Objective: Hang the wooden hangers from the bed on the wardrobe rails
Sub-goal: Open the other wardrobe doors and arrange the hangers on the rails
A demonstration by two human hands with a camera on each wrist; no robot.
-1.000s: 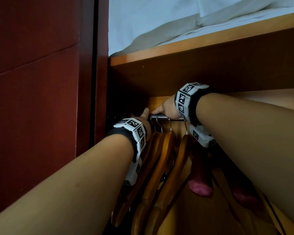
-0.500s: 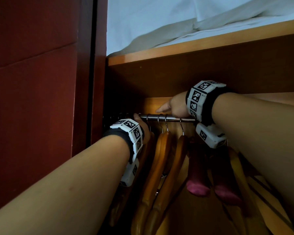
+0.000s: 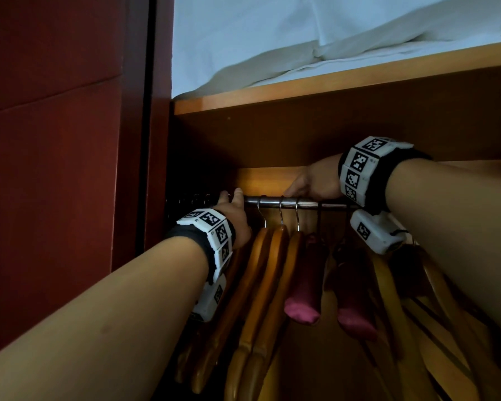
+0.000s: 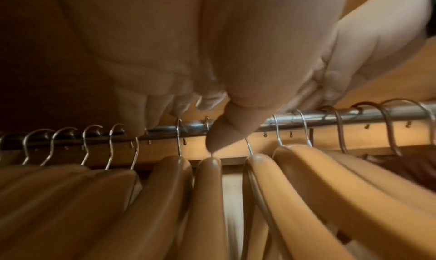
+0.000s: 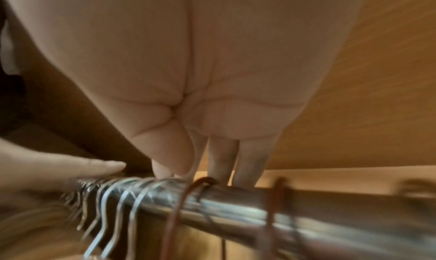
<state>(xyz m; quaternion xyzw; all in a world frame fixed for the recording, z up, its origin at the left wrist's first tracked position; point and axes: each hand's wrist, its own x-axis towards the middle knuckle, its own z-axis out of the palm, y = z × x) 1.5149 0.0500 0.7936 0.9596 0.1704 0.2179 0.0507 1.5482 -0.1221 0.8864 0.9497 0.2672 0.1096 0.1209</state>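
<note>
bare forearms (image 3: 128,328), b/w tag-marked wristbands (image 3: 362,169) w/ black cuffs.

Wooden hangers (image 3: 275,273) hang from the rail (image 3: 307,202); padded hangers (image 3: 327,273) hang right of them; bedding (image 3: 301,39) lies on the shelf (image 3: 330,85) above the rail.

Your rail (image 3: 315,202) is polished metal, bright and reflective. The hangers (image 3: 268,273) under it are wood with a smooth, satin varnish; their hooks (image 4: 180,133) are thin bright wire. Two farther right carry dull brown hooks (image 4: 339,131) and matt pink padded cloth (image 3: 302,308). The shelf (image 3: 330,82) above is smooth lacquered wood, with soft matt white bedding (image 3: 272,39) on it. At left you have a dark red panel (image 3: 55,169), smooth, low sheen.
</note>
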